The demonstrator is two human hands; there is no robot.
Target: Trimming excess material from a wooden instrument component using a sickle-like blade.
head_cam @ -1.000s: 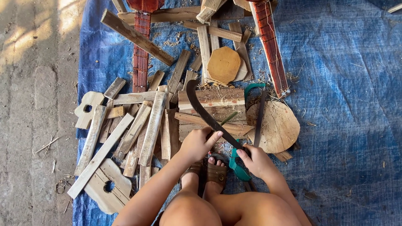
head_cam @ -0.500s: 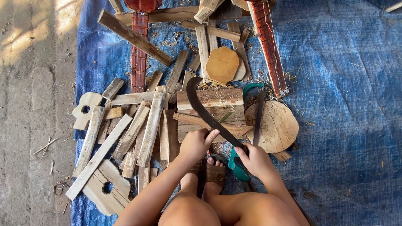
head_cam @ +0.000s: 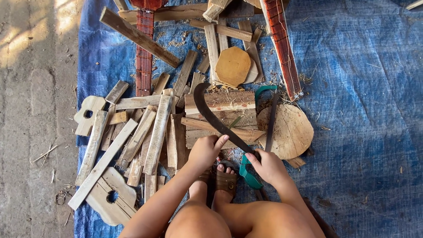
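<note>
While the right hand (head_cam: 266,166) is closed round the handle of a curved dark blade (head_cam: 216,118), the left hand (head_cam: 203,152) pins a thin strip of wood (head_cam: 222,128) at frame centre, thumb raised. A chopping or splitting step, I judge — it wants a steady aim clear of the left fingers. Blade runs up-left from the grip, across a wooden block (head_cam: 220,102).
</note>
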